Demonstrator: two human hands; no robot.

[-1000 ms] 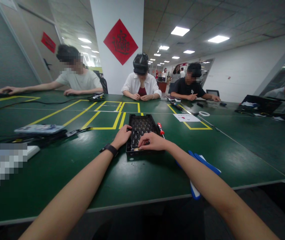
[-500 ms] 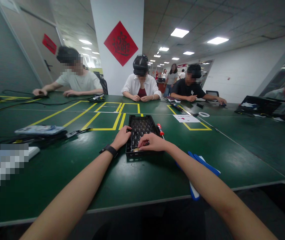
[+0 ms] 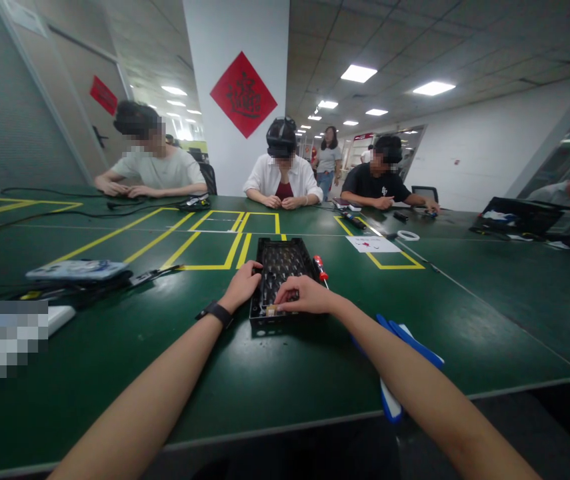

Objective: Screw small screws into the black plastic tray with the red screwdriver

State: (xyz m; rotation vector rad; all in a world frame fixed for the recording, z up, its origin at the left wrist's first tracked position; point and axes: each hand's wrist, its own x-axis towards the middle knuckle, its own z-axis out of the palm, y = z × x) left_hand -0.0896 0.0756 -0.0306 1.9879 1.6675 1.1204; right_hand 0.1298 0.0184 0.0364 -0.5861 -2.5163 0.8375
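Observation:
A black plastic housing (image 3: 292, 252), shaped like a shallow open box with many small posts or holes inside, lies flat on the green table. My left hand (image 3: 243, 287) grips its left wall, thumb and fingers closed at the edge. Over the near end is my right hand (image 3: 305, 294), with fingers bent and fingertips pinched on a small tan piece (image 3: 271, 311) at the near left corner. Whether that piece is loose or seated in the housing is too small to tell. A screwdriver (image 3: 320, 267) with a red handle lies close against the housing's right side.
Blue-and-white strips (image 3: 409, 341) lie under and beside my right forearm. To the left are a pale flat device (image 3: 77, 270) and cables (image 3: 157, 272). A paper sheet (image 3: 372, 245) and a white ring (image 3: 408, 235) sit farther right. Several people sit across the table.
The view has tilted up slightly. Both hands stay at the housing, and the tan piece shows a little more by my right fingertips. The person at far left has drawn an arm in.

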